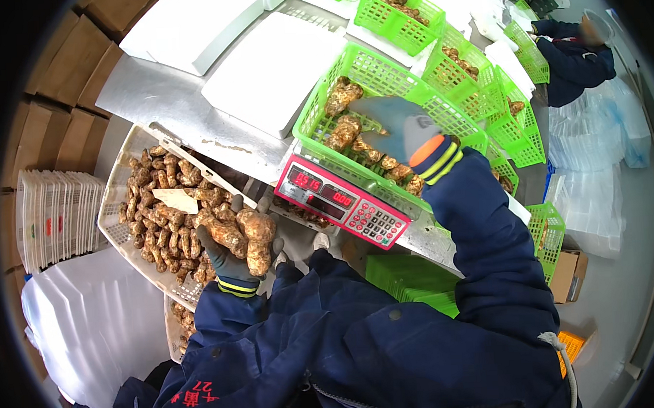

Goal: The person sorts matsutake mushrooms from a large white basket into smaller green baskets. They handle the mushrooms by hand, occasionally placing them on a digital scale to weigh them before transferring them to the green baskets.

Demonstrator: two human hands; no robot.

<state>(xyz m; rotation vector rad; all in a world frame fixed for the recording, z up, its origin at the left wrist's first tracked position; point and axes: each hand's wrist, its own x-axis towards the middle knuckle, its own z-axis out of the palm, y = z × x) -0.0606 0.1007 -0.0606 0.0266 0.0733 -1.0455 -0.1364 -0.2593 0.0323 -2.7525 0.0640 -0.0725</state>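
Note:
My left hand (234, 263), in a dark grey knitted glove, holds several thick brown mushrooms (257, 234) over the edge of a white plastic crate (127, 267) heaped with similar mushrooms (163, 216). A pale piece of card (176, 200) lies on that heap. My gloved right hand (395, 127) is blurred and reaches into a green plastic basket (325, 155); whether it grips a mushroom there cannot be told. Mushrooms (343, 132) lie in a loose row in the basket. The basket rests on a red electronic scale (340, 202) with a lit display and keypad.
White foam boxes (272, 69) lie on the steel table (152, 91). More green baskets (401, 23) with mushrooms line its far side. A co-worker (572, 56) is at the upper right. Stacked cardboard boxes (74, 62) and white crates (59, 215) stand at left.

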